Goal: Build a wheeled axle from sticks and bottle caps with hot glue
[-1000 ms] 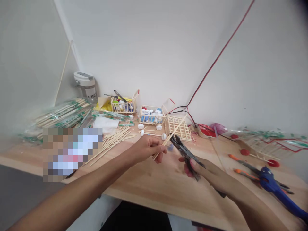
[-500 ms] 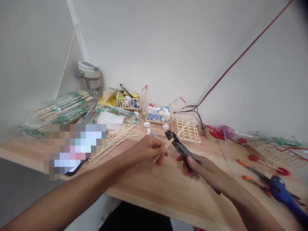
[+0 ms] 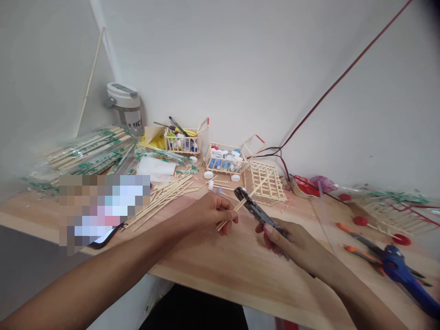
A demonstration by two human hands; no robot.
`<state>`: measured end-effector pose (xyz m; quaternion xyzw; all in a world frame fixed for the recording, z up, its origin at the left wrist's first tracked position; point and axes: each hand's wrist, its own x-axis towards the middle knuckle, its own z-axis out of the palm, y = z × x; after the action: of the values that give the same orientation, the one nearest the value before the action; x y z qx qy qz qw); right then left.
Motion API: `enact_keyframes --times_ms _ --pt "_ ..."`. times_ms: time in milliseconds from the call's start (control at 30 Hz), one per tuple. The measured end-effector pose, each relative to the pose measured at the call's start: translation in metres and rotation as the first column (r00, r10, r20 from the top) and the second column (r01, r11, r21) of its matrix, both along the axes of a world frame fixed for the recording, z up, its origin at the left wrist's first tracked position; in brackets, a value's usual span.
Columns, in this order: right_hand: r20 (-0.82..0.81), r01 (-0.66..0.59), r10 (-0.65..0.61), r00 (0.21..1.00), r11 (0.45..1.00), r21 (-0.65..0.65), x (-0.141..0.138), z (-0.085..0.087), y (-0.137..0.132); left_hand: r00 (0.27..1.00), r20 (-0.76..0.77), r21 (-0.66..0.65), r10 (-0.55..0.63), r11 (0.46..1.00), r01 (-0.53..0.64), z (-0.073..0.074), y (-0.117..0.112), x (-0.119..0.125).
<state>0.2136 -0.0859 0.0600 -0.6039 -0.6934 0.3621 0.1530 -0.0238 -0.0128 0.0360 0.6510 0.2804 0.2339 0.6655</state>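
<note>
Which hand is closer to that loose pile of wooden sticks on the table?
Left. The left hand is just to the right of the loose pile; the right hand is farther right, gripping the dark tool.

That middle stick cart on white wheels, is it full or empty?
Looks full: blue and white caps heap inside the cart.

1. One left hand [image 3: 222, 214] and one right hand [image 3: 282, 236] are showing — two altogether.
2. One black tool [image 3: 258, 213] is showing.
3. At least one stick [image 3: 239, 206] is being held.
4. Two cap-filled carts [image 3: 223, 171] are standing.
5. One lattice basket [image 3: 277, 189] is lying.
6. One phone [image 3: 105, 237] is glowing.
7. One lidded jug [image 3: 125, 105] is standing.
8. One blue tool [image 3: 394, 262] is lying; two orange handles [image 3: 354, 250] are showing.
9. Loose sticks [image 3: 168, 195] are lying about — too many for exact counting.
</note>
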Motion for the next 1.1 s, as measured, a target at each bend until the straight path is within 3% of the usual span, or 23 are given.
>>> enact_keyframes --times_ms 200,533,833,1100 --pt "-0.006 0.004 -0.004 1.000 1.000 0.008 -0.002 0.001 -0.003 1.000 -0.007 -0.014 -0.004 1.000 0.004 -0.002 -0.001 0.002" --pt "0.148 0.017 -0.028 0.989 0.997 0.071 -0.005 -0.002 -0.009 0.999 -0.050 -0.027 0.019 0.999 -0.021 0.000 -0.007 0.004" --pt "0.288 -0.011 -0.042 0.957 0.984 0.180 -0.005 0.002 -0.016 0.993 -0.095 0.075 0.073 0.995 -0.066 0.003 -0.015 0.011" --pt "0.496 -0.008 -0.153 0.855 0.952 0.306 -0.001 0.006 -0.023 0.986 -0.116 0.325 0.123 0.942 -0.080 0.003 -0.021 0.010"
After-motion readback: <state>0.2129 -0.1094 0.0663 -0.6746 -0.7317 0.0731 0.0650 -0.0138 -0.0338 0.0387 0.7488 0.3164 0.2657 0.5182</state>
